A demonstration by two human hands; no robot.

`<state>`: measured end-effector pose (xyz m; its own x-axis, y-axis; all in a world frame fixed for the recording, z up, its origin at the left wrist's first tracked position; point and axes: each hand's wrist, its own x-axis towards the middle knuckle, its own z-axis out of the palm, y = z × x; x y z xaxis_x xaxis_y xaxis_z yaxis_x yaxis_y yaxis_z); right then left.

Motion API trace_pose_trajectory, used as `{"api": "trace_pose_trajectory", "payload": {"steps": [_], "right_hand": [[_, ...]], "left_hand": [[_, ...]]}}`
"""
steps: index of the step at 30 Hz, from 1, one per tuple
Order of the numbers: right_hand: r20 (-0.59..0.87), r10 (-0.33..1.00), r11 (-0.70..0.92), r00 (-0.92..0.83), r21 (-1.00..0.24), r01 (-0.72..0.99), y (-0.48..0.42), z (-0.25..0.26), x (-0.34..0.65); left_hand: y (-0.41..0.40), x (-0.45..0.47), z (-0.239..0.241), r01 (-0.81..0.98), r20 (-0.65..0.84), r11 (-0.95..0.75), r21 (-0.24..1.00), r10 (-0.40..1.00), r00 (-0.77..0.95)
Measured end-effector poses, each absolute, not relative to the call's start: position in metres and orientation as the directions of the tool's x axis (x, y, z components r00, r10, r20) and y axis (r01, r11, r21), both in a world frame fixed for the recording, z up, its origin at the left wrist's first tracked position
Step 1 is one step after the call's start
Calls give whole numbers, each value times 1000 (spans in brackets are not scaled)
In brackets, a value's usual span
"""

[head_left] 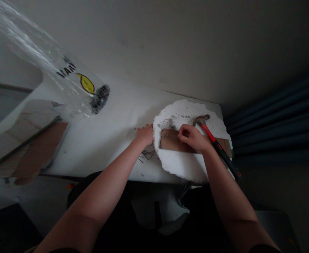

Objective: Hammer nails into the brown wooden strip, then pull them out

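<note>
My left hand point(144, 135) rests curled on the white table point(104, 137) at the left rim of a ragged white foam slab point(180, 165), just above a small heap of dark nails point(147, 154). My right hand point(193, 137) is closed in a pinch over a brown wooden board point(170, 140) lying on the slab; what the fingers hold is too small to make out. A hammer point(217, 146) with a red and black handle lies on the slab right beside my right hand, its head pointing away from me.
A clear plastic bag point(64, 84) with black lettering and a yellow mark hangs over the table's left part. Brown boards point(38, 151) lie at the left edge. A plain wall rises behind; dark curtains point(275, 119) hang on the right. The table's near edge runs above my lap.
</note>
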<state>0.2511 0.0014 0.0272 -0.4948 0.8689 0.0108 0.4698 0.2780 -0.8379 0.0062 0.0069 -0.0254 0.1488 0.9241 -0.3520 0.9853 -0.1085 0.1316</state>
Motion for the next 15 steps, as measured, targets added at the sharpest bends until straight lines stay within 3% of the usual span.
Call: {"api": "trace_pose_trajectory", "payload": {"steps": [4,10,15], "right_hand": [[104,923,233,-372,-918,321,4,33,253],[42,951,207,-306,-822,530,5,24,246],[37,946,224,-323,-795,564,6,17,239]], "left_hand": [[7,6,-23,985,-358,-108,131,922,149],[6,6,-24,986,-364,-103,132,920,145],[12,3,-18,986,-305,-43,162,948,92]]}}
